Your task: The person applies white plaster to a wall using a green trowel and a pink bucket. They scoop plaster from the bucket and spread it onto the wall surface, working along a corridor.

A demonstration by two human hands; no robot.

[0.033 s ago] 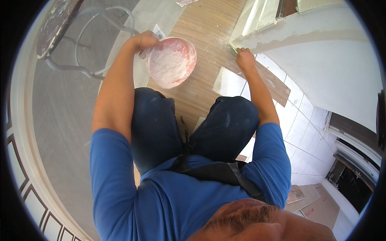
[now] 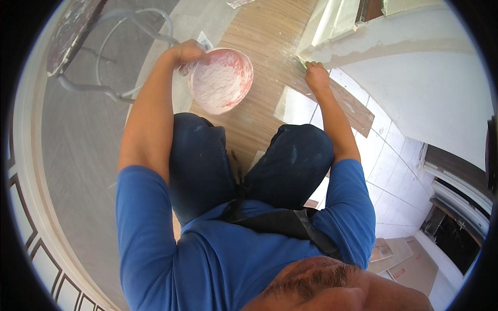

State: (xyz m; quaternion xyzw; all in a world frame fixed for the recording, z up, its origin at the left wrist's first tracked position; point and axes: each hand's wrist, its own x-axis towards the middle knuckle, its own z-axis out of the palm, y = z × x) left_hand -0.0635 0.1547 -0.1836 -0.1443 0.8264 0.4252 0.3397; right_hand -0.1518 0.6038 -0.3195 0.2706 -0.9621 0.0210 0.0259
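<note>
My left hand (image 2: 188, 53) is closed on the rim of a round plastic tub (image 2: 248, 78). The tub's inner wall is pinkish red, smeared with whitish putty (image 2: 218, 83). Over on the right, my right hand (image 2: 317, 76) grips a small tool with a green part (image 2: 300, 61), perhaps a putty knife; the fingers hide most of it. Its tip is at the low end corner of a white wall (image 2: 404, 78), and I cannot tell whether it touches. A greyish-brown strip of filler (image 2: 394, 50) runs along the wall near its edge.
A metal-legged stool (image 2: 119, 96) with a paint-spattered seat stands at the far left. Wood-look flooring (image 2: 264, 41) lies ahead, with white tiles (image 2: 381, 155) and a loose plank (image 2: 358, 111) to the right. Flat boards (image 2: 410, 264) lie at the lower right. My bent knees (image 2: 301, 147) are close below the tub.
</note>
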